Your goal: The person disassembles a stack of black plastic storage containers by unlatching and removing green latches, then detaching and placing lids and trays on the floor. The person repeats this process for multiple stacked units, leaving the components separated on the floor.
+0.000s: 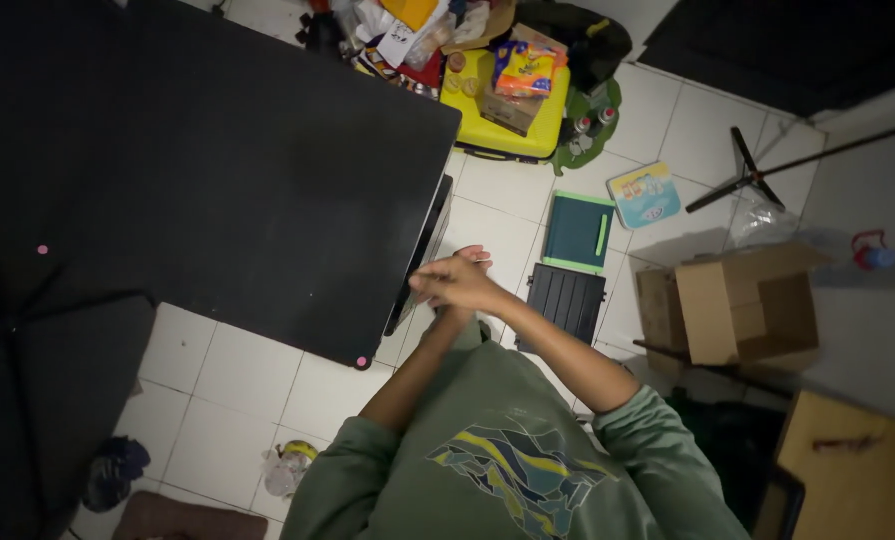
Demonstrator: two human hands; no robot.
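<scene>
Black tabletop [218, 170], matte, its right edge just left of the clasped hands; right hand [460, 282] lies over left hand [455, 312], pressed together, nothing visibly pinched, both equally near that edge. Dark slim panel [423, 255] runs lengthwise along the edge, touching or just beside the knuckles. Beyond: yellow case [503, 130] bearing an orange packet [525, 68], green-rimmed board [580, 232], open brown carton [743, 300].
</scene>
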